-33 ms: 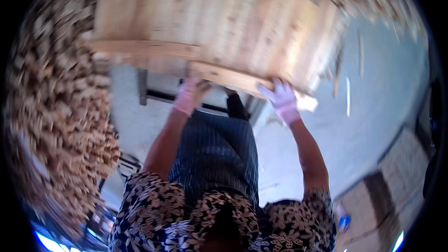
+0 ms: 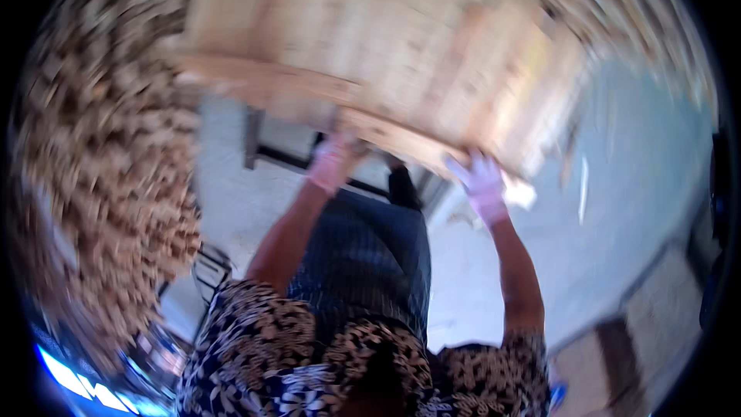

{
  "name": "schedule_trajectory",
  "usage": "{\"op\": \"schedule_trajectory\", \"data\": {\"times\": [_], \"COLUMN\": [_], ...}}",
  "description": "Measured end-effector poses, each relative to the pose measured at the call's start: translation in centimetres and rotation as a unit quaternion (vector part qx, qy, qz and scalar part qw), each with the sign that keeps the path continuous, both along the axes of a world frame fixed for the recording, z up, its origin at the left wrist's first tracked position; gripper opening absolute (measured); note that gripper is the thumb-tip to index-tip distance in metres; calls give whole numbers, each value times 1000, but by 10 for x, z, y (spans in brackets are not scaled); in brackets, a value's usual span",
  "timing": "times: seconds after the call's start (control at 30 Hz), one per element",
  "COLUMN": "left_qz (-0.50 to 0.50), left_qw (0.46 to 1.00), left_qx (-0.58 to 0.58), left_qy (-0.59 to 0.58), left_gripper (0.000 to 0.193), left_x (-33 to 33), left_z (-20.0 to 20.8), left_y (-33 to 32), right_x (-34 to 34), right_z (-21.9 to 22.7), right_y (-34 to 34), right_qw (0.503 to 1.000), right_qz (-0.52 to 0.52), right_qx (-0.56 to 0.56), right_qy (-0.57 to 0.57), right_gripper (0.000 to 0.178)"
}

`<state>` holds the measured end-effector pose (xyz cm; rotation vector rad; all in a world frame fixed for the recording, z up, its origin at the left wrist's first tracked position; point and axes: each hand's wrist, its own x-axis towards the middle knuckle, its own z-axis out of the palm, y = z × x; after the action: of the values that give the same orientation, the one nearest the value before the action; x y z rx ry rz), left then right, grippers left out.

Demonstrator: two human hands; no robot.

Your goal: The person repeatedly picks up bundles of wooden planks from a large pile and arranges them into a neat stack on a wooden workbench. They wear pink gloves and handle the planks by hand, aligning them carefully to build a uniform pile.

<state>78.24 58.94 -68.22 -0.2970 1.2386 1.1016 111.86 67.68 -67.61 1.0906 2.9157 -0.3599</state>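
Light wooden boards (image 2: 363, 23) lie side by side across the upper part of the view, blurred by motion. Along their near edge runs a narrow wooden board (image 2: 409, 141), set crosswise. My left hand (image 2: 334, 161), in a pale pink glove, has its fingers curled at this narrow board's left part; blur hides their exact grip. Near its right end my right hand (image 2: 480, 181), gloved alike, rests against the edge with thumb and fingers spread. Another length of wood (image 2: 270, 77) continues the near edge to the left.
A tall pile of cut wood pieces (image 2: 116, 170) fills the left side. Under the boards stands a dark metal frame (image 2: 289, 158). More stacked wood (image 2: 617, 8) is at the far right, and a pale strip (image 2: 583, 189) lies on the grey floor (image 2: 633, 185).
The whole scene has shifted right and slightly down in the picture and tilted a little. Both hands keep their places on the narrow board.
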Motion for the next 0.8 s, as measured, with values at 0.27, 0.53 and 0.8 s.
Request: {"op": "schedule_trajectory", "data": {"times": [0.27, 0.53, 0.8], "left_qz": [-124, -77, -18], "left_qw": [982, 637, 664], "left_qx": [-46, -285, -511], "left_qy": [138, 712, 546], "left_gripper": [52, 68, 77], "left_x": [-46, -366, -554], "left_z": [54, 220, 255], "left_y": [-72, -115, -38], "right_x": [26, -103, -387], "right_z": [10, 89, 81], "right_y": [-28, -3, -30], "right_qw": [975, 926, 909], "right_qz": [21, 34, 106], "right_qx": [-122, -268, -401], "right_qy": [-183, -262, -44], "right_gripper": [51, 44, 50]}}
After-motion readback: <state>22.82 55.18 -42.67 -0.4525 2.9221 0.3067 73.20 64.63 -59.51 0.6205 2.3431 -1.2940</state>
